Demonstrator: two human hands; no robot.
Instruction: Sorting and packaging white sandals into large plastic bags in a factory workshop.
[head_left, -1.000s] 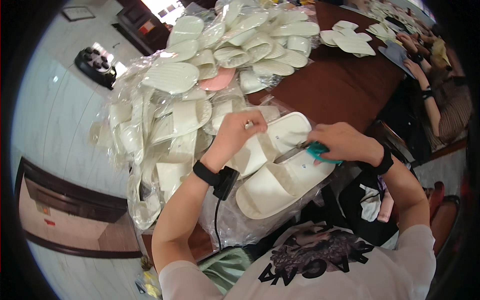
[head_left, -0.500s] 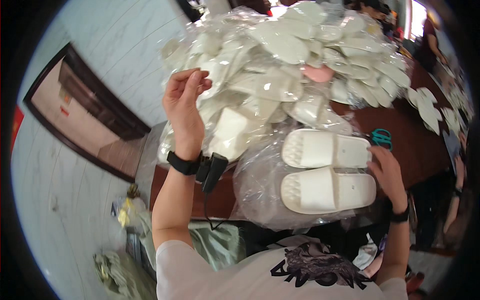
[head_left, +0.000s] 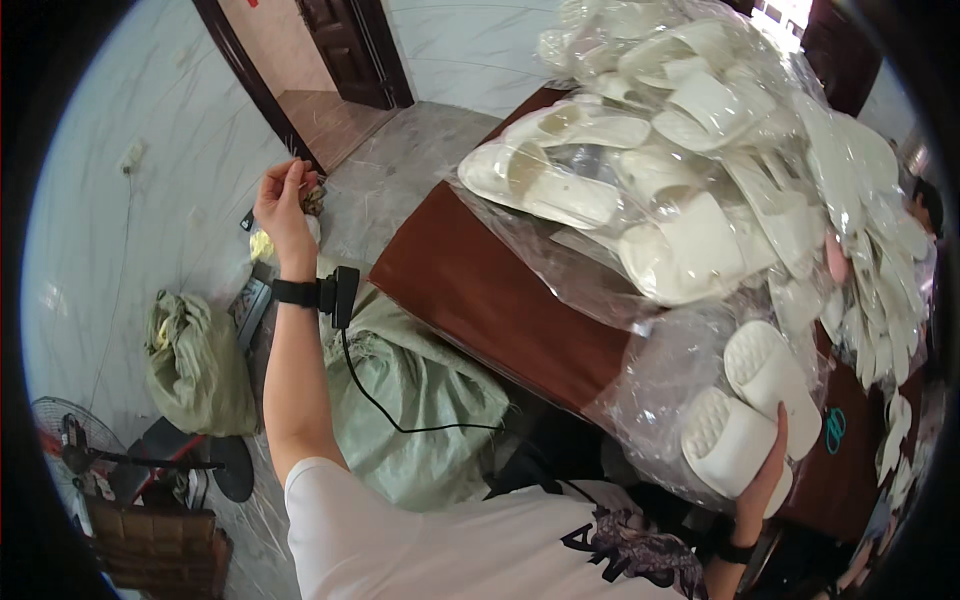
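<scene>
My left hand [head_left: 284,208] is raised at the left, thumb and fingers pinched together. Thin pale strands show at its fingertips; what they belong to I cannot make out. My right hand [head_left: 768,468] lies against the near white slipper [head_left: 725,440], over its heel end, with a finger stretched along its strap side. Beside that slipper lies a second white slipper [head_left: 762,362], parallel to it. Both rest on clear plastic film [head_left: 660,375] at the table's near edge.
Beyond the pair, clear bags of white slippers [head_left: 690,240] pile up on the brown table [head_left: 500,300]. Teal-handled scissors [head_left: 834,430] lie to the right. Green woven sacks [head_left: 420,400] and a fan [head_left: 75,440] stand on the floor. A cable hangs from my left wrist.
The view has swung to the left, bringing in more floor and wall. My left hand stays pinched and is now out past the table. My right hand has come onto the near slipper.
</scene>
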